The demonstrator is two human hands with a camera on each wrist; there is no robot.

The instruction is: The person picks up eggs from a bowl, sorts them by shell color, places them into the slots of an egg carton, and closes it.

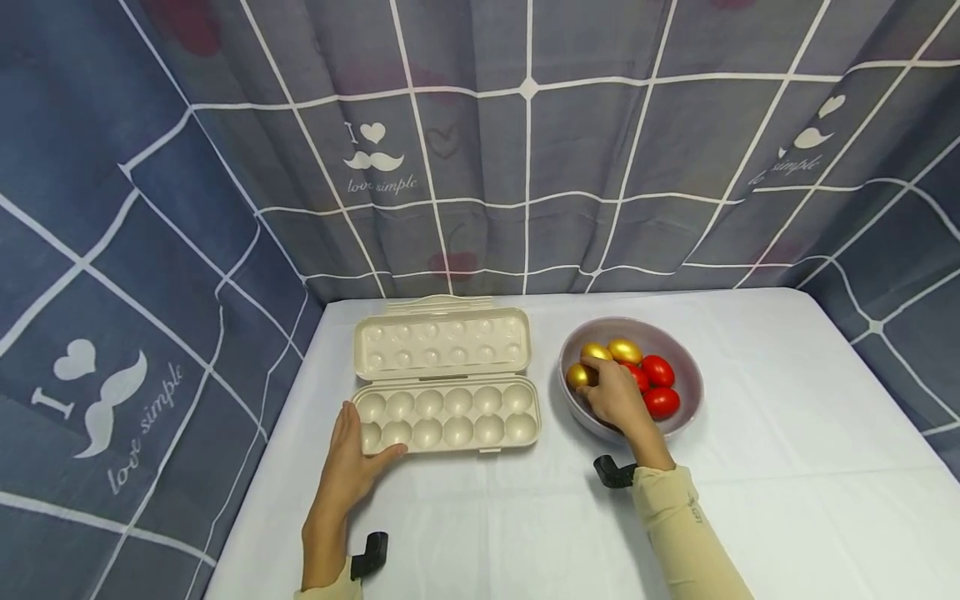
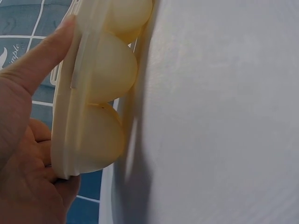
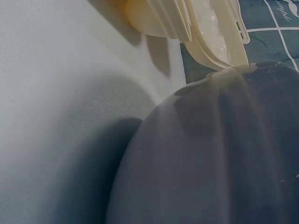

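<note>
A cream plastic egg carton (image 1: pixel 446 414) lies on the table with its lid (image 1: pixel 442 342) folded back, and its cups hold nothing. My left hand (image 1: pixel 352 462) grips the carton's near left corner, thumb along the front edge and fingers at the left side. The left wrist view shows that hand (image 2: pixel 28 140) against the carton's rim (image 2: pixel 70 107). Reaching into a purple-grey bowl (image 1: pixel 692 358), my right hand (image 1: pixel 617 396) pinches a gold egg (image 1: pixel 578 377). Other gold eggs (image 1: pixel 625 350) and several red eggs (image 1: pixel 662 403) lie in the bowl. The right wrist view shows only the bowl's outside (image 3: pixel 187 163), the hand being hidden.
A white cloth covers the table (image 1: pixel 787 400). Dark checked curtains (image 1: pixel 480 167) hang behind it and at both sides. The bowl stands to the right of the carton with a narrow gap between them.
</note>
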